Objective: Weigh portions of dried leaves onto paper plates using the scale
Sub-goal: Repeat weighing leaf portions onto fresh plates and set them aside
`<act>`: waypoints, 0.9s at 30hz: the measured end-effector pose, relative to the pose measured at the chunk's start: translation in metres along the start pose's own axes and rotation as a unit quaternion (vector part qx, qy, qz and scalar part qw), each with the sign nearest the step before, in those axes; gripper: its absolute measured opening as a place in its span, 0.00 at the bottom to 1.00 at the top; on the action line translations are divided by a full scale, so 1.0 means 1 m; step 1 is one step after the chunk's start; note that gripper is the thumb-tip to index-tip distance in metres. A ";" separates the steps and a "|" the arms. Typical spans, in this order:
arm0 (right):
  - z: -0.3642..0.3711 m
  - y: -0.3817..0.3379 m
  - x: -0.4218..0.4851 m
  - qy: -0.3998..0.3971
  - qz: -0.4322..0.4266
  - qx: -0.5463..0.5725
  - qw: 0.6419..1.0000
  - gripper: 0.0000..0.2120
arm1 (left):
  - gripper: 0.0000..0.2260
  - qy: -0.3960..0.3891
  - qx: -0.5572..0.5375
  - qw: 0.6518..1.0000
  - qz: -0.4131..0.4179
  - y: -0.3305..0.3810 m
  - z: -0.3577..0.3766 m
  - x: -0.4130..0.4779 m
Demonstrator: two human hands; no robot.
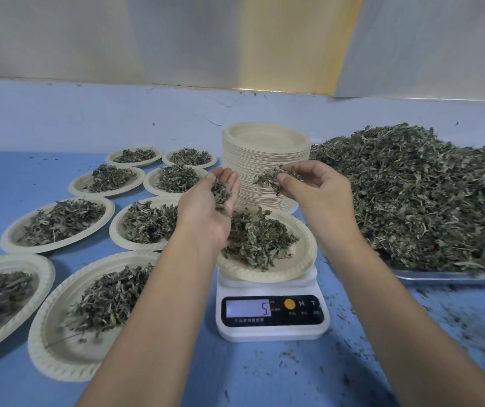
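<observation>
A white digital scale (272, 315) stands on the blue table, its display showing 5. On it rests a paper plate (302, 259) with a heap of dried leaves (257, 236). My left hand (209, 207) hovers over the plate's left side, palm up and cupped, with a few leaves lying in it. My right hand (311, 189) is above the plate's far edge and pinches a small tuft of dried leaves (273, 177) between thumb and fingers.
A tall stack of paper plates (264, 142) stands behind the scale. A metal tray (446, 277) piled with dried leaves (426, 195) fills the right. Several filled plates (15, 230) cover the left half. Leaf crumbs litter the table at the right front.
</observation>
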State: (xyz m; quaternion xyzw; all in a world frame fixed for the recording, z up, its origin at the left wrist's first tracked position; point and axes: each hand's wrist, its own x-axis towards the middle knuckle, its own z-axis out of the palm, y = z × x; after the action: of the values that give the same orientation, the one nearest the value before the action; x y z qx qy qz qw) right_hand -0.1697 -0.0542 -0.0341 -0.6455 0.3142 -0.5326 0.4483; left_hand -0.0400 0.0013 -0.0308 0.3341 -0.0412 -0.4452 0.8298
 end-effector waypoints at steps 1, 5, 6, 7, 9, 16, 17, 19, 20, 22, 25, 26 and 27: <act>0.000 0.000 0.000 0.000 -0.003 0.001 1.000 0.05 | 0.11 0.000 -0.001 1.000 0.000 0.000 0.000 0.000; 0.000 0.002 0.000 -0.005 -0.008 0.001 1.000 0.06 | 0.11 -0.001 -0.001 1.000 -0.001 0.000 -0.001 0.001; 0.000 0.003 0.000 -0.007 -0.010 -0.003 1.000 0.06 | 0.11 0.000 0.001 1.000 -0.001 -0.001 -0.001 0.001; 0.001 0.004 0.000 -0.009 -0.012 -0.007 1.000 0.06 | 0.11 0.001 0.002 1.000 -0.001 -0.001 -0.001 0.001; 0.002 0.005 0.001 -0.011 -0.016 -0.018 1.000 0.06 | 0.11 0.002 0.001 1.000 -0.002 0.000 -0.001 0.002; 0.004 0.009 -0.002 -0.022 -0.015 -0.062 0.998 0.06 | 0.11 0.006 0.000 1.000 -0.002 0.000 -0.002 0.002; 0.004 0.009 -0.002 -0.026 -0.014 -0.071 0.997 0.06 | 0.11 0.006 -0.001 1.000 -0.003 0.000 -0.003 0.003; 0.003 0.010 -0.003 -0.044 -0.010 -0.091 0.995 0.06 | 0.11 0.005 0.001 1.000 -0.003 0.001 -0.003 0.003; 0.002 0.010 -0.003 -0.049 -0.012 -0.104 0.993 0.06 | 0.11 0.005 0.004 1.000 -0.004 0.000 -0.003 0.003; 0.002 0.013 -0.004 -0.046 -0.023 -0.128 0.990 0.06 | 0.11 0.004 0.008 1.000 -0.004 0.000 -0.003 0.004; 0.002 0.013 -0.004 -0.050 -0.007 -0.114 0.992 0.07 | 0.11 0.004 0.006 1.000 -0.005 0.000 -0.003 0.004; 0.002 0.013 -0.003 -0.049 -0.003 -0.113 0.992 0.06 | 0.11 0.004 0.005 1.000 -0.005 0.001 -0.003 0.004; 0.002 0.013 -0.003 -0.047 -0.002 -0.116 0.992 0.06 | 0.11 0.003 0.003 1.000 -0.005 0.001 -0.003 0.004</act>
State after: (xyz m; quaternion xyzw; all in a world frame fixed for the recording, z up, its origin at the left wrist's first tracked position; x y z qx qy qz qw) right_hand -0.1676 -0.0558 -0.0469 -0.7182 0.3509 -0.4624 0.3837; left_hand -0.0358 0.0004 -0.0337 0.3380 -0.0378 -0.4484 0.8266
